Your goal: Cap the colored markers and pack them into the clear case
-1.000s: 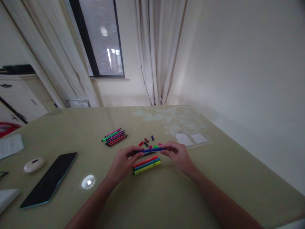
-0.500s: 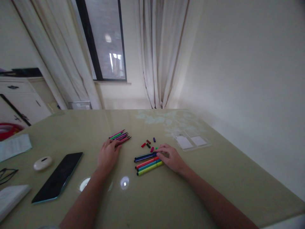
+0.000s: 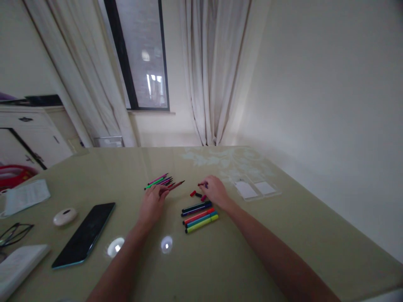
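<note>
My left hand [image 3: 152,204] is closed on a dark red marker [image 3: 176,185], drawing it out of a bundle of uncapped markers [image 3: 158,180] at the table's middle. Just to the right, my right hand [image 3: 214,191] reaches among several loose caps [image 3: 197,194] and pinches a small dark cap at its fingertips. In front of both hands lie several capped markers [image 3: 200,215] side by side: dark blue, red, teal and yellow.
A black phone [image 3: 84,234], a white oval object [image 3: 64,216], glasses [image 3: 14,233], papers [image 3: 27,195] and a white book [image 3: 17,266] lie on the left of the green table [image 3: 283,239]. A clear packet [image 3: 256,188] lies right of the caps.
The blue marker was laid down with the capped row. My left hand went to the bundle and took a dark red marker; my right hand moved up to the loose caps and pinched one.
</note>
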`<state>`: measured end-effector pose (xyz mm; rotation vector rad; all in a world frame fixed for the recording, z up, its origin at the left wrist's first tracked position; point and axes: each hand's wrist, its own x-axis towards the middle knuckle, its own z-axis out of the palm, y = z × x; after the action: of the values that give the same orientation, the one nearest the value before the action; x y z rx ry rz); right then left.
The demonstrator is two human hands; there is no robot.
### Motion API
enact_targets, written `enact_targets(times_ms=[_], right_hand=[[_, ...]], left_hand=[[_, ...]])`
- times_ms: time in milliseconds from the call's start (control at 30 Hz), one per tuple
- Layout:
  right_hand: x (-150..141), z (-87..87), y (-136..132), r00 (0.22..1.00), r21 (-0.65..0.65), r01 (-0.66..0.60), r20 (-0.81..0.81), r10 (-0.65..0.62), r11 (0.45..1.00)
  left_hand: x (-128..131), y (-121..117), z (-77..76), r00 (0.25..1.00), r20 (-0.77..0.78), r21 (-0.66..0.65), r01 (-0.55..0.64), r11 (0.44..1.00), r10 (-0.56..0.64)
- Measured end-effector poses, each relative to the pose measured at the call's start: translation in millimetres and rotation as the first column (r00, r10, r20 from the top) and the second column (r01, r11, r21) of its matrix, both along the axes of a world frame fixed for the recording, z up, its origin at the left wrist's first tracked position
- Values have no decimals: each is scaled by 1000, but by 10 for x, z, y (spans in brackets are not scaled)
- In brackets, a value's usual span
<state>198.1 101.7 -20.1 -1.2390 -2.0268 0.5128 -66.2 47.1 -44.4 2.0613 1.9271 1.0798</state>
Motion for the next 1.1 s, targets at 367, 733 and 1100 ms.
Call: enact_targets(times_ms=[367,733,1100], right_hand=[[670,-12,-647,810,-219,-117,-585,-34,969],[564,231,-844,652,-261,-152,-751,-102,953],[541,245,-864,658,-250,-144,-747,-96,958]], left_hand=[[590,-270,249,741,633,26,270,963,-224],[636,-421,322,628,765,-59,291,955,-144],[681,-456,362,615,768,-62,347,936,-177]])
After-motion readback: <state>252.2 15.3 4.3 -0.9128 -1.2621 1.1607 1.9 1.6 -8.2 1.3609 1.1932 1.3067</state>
